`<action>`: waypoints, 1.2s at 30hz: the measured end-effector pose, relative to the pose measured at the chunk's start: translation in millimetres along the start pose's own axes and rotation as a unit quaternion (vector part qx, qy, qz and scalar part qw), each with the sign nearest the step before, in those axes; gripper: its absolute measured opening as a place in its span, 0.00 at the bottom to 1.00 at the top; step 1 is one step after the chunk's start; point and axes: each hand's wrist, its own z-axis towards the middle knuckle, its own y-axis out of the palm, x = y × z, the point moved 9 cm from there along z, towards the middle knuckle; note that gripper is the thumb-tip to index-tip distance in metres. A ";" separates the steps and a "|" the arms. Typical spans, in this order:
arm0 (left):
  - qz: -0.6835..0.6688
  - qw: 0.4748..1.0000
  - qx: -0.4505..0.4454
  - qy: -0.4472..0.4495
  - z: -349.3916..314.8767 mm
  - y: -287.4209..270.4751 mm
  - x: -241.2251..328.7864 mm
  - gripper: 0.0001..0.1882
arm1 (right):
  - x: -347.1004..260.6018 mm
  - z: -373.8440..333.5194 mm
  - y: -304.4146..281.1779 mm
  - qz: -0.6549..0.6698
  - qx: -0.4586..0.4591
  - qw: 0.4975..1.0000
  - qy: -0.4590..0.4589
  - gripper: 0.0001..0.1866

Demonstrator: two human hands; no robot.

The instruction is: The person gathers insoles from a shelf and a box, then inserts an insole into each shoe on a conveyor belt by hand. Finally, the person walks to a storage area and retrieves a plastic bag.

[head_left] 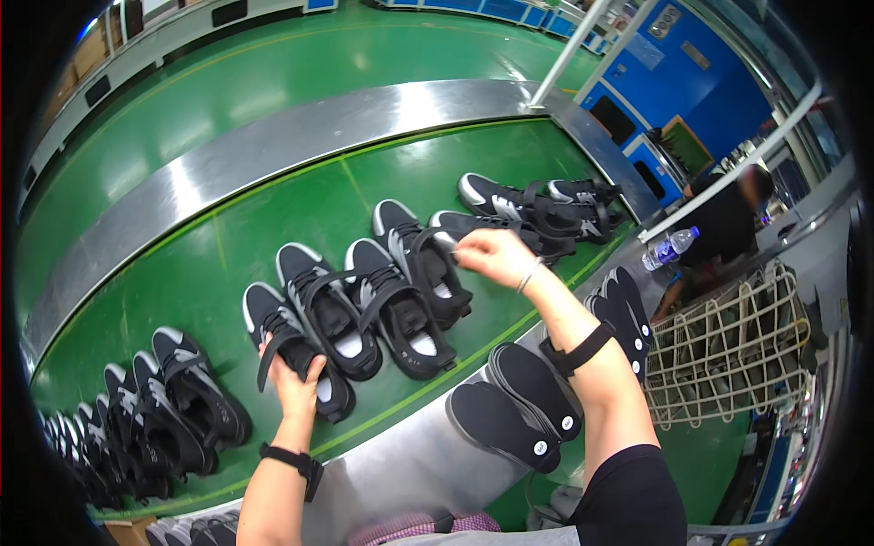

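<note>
My left hand (293, 387) is closed around the opening of a black-and-grey sneaker (264, 309), its thumb at the collar and its fingertips partly hidden. This sneaker is the leftmost of a middle group on the green belt. My right hand (496, 257) is further right, fingers pinched at the end of a black strap (424, 238) that crosses another sneaker (394, 221). Between my hands lie two more strapped sneakers, one dark sneaker (302, 264) beside the left one and another sneaker (371, 261) to its right. White insoles show inside several.
More sneakers (492, 196) lie at the right end of the belt, and a row of sneakers (196, 387) lines the left. Black insoles (496, 423) are stacked on the metal ledge (391, 473) near me. At right are a bottle (669, 248), a rope-net basket (728, 341) and another person (728, 214).
</note>
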 end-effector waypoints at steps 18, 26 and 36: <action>-0.002 0.999 0.038 -0.005 7.8 41.6 3.7 0.48 | 138.0 -16.7 -47.4 -0.433 -0.020 0.897 -0.089 0.05; -0.030 0.998 0.056 -0.002 8.1 41.4 5.5 0.44 | 167.7 28.3 -47.9 -0.191 -0.044 0.976 0.099 0.13; -0.004 0.999 0.048 0.007 12.2 39.3 -6.6 0.41 | 176.1 31.1 -47.1 -0.147 -0.053 0.970 0.183 0.15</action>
